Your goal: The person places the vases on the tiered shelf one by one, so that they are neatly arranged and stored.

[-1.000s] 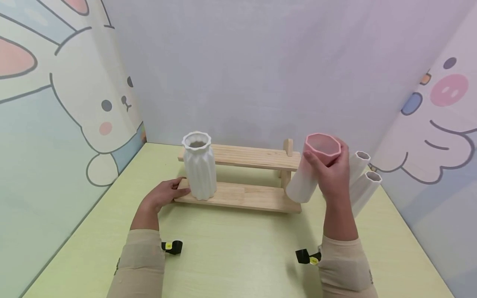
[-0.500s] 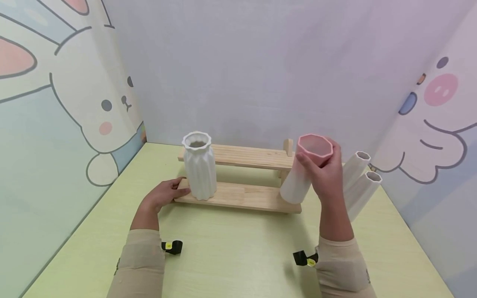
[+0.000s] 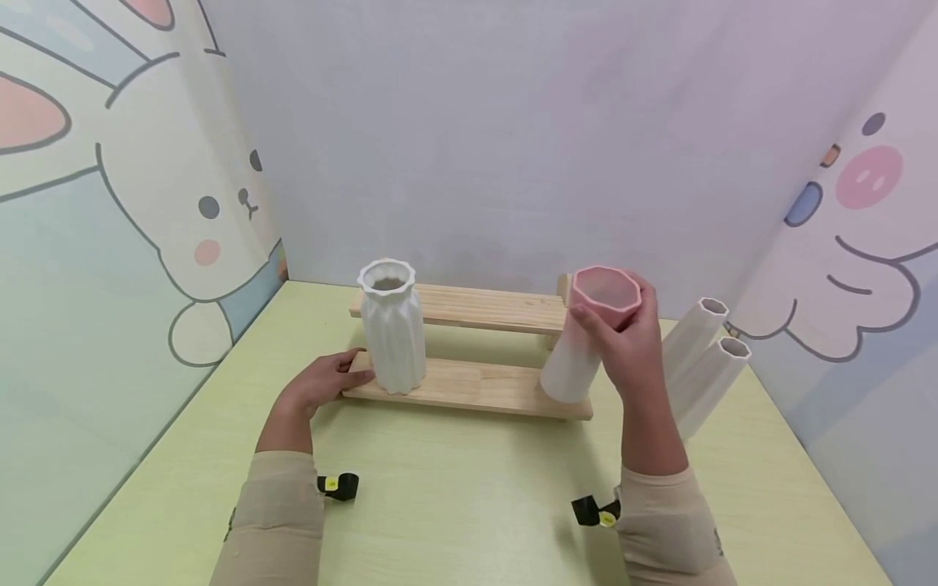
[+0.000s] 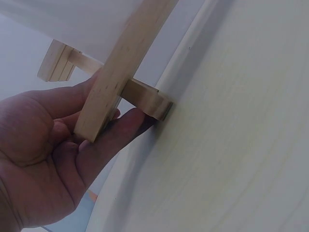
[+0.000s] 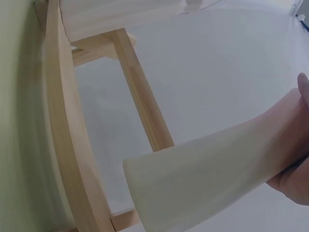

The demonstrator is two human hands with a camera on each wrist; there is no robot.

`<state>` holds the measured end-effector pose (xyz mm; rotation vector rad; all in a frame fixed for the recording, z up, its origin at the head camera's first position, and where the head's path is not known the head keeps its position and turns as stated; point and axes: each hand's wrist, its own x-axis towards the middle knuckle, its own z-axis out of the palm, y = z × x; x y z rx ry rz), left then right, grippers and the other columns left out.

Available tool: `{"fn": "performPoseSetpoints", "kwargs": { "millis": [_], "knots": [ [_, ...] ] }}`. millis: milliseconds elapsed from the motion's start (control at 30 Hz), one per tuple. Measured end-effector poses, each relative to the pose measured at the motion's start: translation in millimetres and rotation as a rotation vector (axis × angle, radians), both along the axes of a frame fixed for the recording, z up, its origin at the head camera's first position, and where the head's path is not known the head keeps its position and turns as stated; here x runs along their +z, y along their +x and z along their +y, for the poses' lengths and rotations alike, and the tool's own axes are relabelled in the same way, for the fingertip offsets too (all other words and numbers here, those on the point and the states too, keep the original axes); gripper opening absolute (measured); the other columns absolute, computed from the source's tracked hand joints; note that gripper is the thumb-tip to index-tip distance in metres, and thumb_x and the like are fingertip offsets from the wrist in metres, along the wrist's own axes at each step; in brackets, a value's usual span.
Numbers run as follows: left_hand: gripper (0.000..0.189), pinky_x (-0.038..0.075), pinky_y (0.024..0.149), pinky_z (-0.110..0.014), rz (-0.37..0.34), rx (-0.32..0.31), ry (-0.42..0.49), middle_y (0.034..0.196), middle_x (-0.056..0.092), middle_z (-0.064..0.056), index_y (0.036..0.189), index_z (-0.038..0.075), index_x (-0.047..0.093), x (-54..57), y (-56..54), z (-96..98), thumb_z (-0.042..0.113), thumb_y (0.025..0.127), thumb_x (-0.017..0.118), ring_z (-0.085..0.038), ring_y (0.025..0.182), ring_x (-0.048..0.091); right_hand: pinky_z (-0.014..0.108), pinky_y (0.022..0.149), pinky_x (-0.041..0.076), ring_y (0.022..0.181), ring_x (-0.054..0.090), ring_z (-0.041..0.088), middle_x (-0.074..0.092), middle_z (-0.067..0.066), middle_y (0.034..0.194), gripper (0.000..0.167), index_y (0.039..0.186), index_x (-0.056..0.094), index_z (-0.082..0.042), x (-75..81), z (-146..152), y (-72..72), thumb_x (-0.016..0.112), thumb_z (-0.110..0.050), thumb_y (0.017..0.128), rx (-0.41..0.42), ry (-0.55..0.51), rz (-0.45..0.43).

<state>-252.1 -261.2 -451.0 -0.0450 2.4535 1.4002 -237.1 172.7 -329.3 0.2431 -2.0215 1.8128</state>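
A two-tier wooden shelf (image 3: 469,389) stands on the table. My left hand (image 3: 320,382) grips the left end of its lower board (image 4: 108,87), fingers underneath. On that board, close to the hand, a white ribbed vase (image 3: 396,342) stands upright. My right hand (image 3: 628,346) holds a pink-and-white faceted vase (image 3: 575,358) near its pink rim, thumb on the near side. This vase tilts, its base to the left over the board's right end. In the right wrist view, a gap shows between the vase's base (image 5: 145,193) and the board.
Two slim white tubes (image 3: 707,382) with open tops stand slanted to the right of the right hand, partly hidden by its arm. The upper board (image 3: 491,308) sits behind and above the lower one. Printed cloth walls (image 3: 469,146) enclose the table (image 3: 454,488).
My right hand has moved left with the pink-and-white vase, from beside the shelf's right end to over the lower board. The left hand and the white vase have stayed put.
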Motion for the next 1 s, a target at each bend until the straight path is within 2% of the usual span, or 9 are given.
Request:
{"fn": "performPoseSetpoints", "kwargs": {
  "millis": [167,467,700,767,933,1000],
  "knots": [
    [0.095,0.041,0.108,-0.053,-0.007,0.005,0.031,0.159,0.024,-0.023,0.158,0.009,0.015,-1.8,-1.5,-0.7,0.049,0.09,0.067,-0.04,0.143,0.033,0.021,0.081,0.053,0.109,0.053,0.021,0.053,0.005,0.126,0.072,0.141,0.039,-0.018,0.0,-3.4,0.7,0.08,-0.02,0.082,0.024,0.025,-0.016],
    [0.099,0.04,0.109,-0.052,-0.004,0.012,0.029,0.159,0.025,-0.021,0.158,0.01,0.016,-4.4,-2.3,-2.5,0.054,0.087,0.069,-0.038,0.143,0.033,0.021,0.081,0.053,0.109,0.054,0.021,0.053,0.005,0.126,0.071,0.141,0.039,-0.016,-2.0,-9.5,1.0,0.08,-0.019,0.083,0.057,0.028,-0.026],
    [0.097,0.041,0.108,-0.052,-0.005,0.003,0.022,0.159,0.024,-0.022,0.158,0.01,0.016,-2.8,-1.9,-2.5,0.052,0.088,0.068,-0.04,0.144,0.032,0.021,0.081,0.053,0.109,0.054,0.021,0.053,0.006,0.126,0.071,0.142,0.037,-0.014,-3.2,-12.8,0.6,0.078,-0.016,0.084,0.082,0.037,-0.017],
    [0.093,0.041,0.108,-0.053,-0.007,0.0,0.025,0.159,0.024,-0.023,0.158,0.009,0.016,2.5,1.2,0.4,0.048,0.091,0.067,-0.04,0.143,0.031,0.021,0.081,0.053,0.109,0.054,0.021,0.052,0.007,0.126,0.071,0.142,0.037,-0.013,-4.0,-13.8,-0.2,0.078,-0.015,0.085,0.086,0.042,-0.014],
    [0.089,0.041,0.108,-0.054,0.0,-0.01,0.025,0.159,0.023,-0.025,0.158,0.007,0.015,3.5,1.8,1.5,0.045,0.094,0.065,-0.042,0.143,0.031,0.021,0.082,0.053,0.109,0.054,0.021,0.052,0.007,0.126,0.071,0.142,0.036,-0.012,-4.9,-16.5,-0.7,0.078,-0.015,0.085,0.097,0.047,-0.022],
    [0.092,0.041,0.108,-0.053,0.003,-0.01,0.027,0.159,0.023,-0.024,0.158,0.009,0.017,-1.2,-0.9,-1.1,0.048,0.091,0.066,-0.041,0.143,0.031,0.021,0.082,0.053,0.109,0.054,0.021,0.052,0.007,0.126,0.072,0.142,0.036,-0.013,-4.8,-17.3,-0.3,0.078,-0.016,0.085,0.1,0.052,-0.029]
  ]
}}
